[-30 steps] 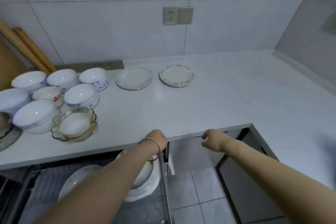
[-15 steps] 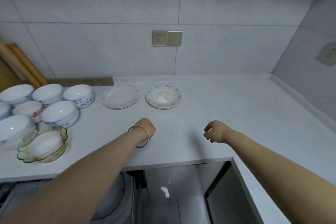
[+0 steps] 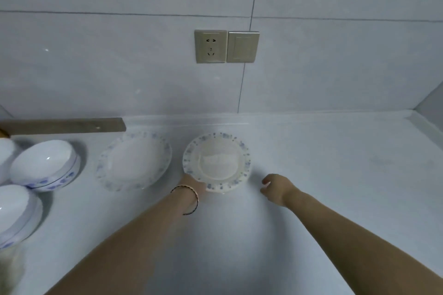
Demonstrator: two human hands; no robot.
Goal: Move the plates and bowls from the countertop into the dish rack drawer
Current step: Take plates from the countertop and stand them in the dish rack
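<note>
Left grip (image 3: pixel 194 184) is positioned at the lower-left rim of the right plate (image 3: pixel 217 163) and is in contact with it. The fingers pass out of sight at the rim, so it cannot be told how far this grip is closed or whether it has hold of the plate. A thin dark bracelet (image 3: pixel 191 200) encircles the wrist behind it.

Right grip (image 3: pixel 275 187) is located just right of the same plate, near its lower-right rim but apart from it. Its fingers are loosely curled, with the thumb separated from them, and it holds nothing.

At frame centre, the right plate lies flat on the white tabletop (image 3: pixel 335 175), below the wall socket (image 3: pixel 210 46) and switch (image 3: pixel 242 46). Its rim carries a blue speckled pattern. A paler edge shows under the near rim; whether this is a second plate cannot be determined.

Beside it, the left plate (image 3: pixel 134 160), with the same pattern, lies flat on the tabletop and does not touch it.

One white bowl (image 3: pixel 44 165) with blue markings stands at the left of the frame. A second bowl (image 3: pixel 14 213) sits below it, cut off by the lower-left edge.

To the upper left of the plates, a wooden strip (image 3: pixel 64 125) lies along the wall base.
</note>
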